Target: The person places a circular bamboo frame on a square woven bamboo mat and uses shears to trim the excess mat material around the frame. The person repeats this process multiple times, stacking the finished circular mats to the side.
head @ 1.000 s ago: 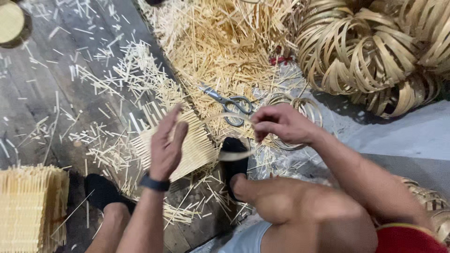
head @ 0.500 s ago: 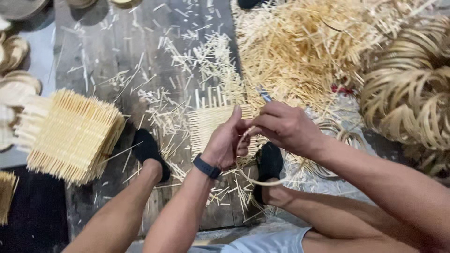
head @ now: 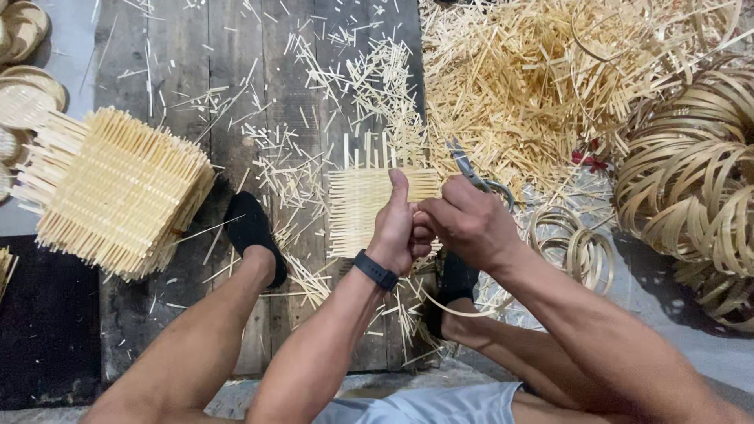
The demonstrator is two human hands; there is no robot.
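A thin bamboo strip (head: 459,310) was pinched between both hands above the wooden floor boards (head: 236,94), its free end looping down towards the lap, apparently so it could be bent into a ring. The left hand (head: 397,228) was closed in a fist, thumb raised. The right hand (head: 467,224) was curled shut against it. A small woven mat (head: 361,208) lay just beyond them, scissors (head: 471,169) beside it.
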